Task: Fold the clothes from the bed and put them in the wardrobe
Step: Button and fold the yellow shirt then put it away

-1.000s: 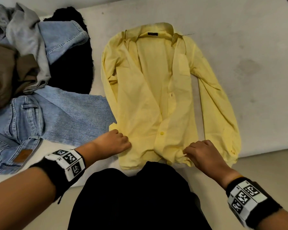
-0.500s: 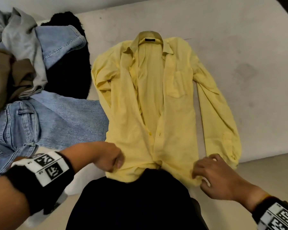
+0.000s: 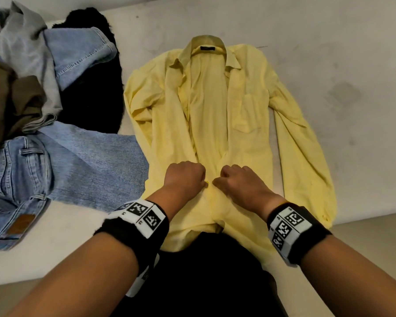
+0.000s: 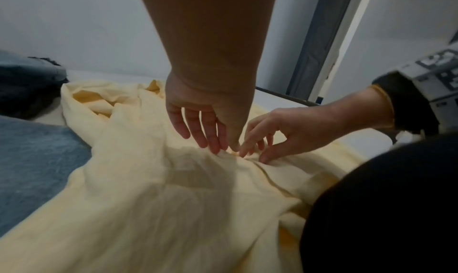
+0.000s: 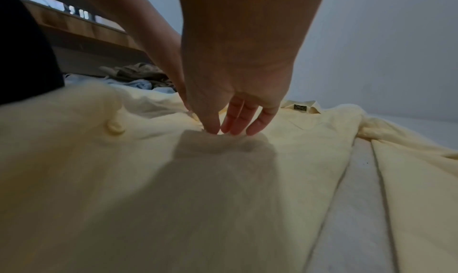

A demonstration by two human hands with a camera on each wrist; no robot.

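Observation:
A yellow long-sleeved shirt (image 3: 245, 115) lies face up and unbuttoned on the bed, collar at the far end and hem at the near edge. My left hand (image 3: 185, 177) and right hand (image 3: 238, 181) meet knuckle to knuckle over the lower front opening. In the left wrist view the left hand (image 4: 210, 132) pinches the shirt's (image 4: 148, 199) left front edge, and the right hand (image 4: 272, 132) pinches the other edge beside it. In the right wrist view the right hand (image 5: 230, 118) nips a small fold of the shirt (image 5: 223, 199); a button (image 5: 115, 128) shows nearer the hem.
Blue jeans (image 3: 55, 170) lie left of the shirt, touching its side. Behind them is a heap of grey and brown clothes (image 3: 21, 65) and a black fluffy garment (image 3: 92, 94). The pale bed (image 3: 329, 53) extends right. A grey door (image 4: 314, 42) stands beyond the bed.
Both hands left the shirt's hem corners and came together at the middle of the front opening. The shirt now lies straighter and closer to me.

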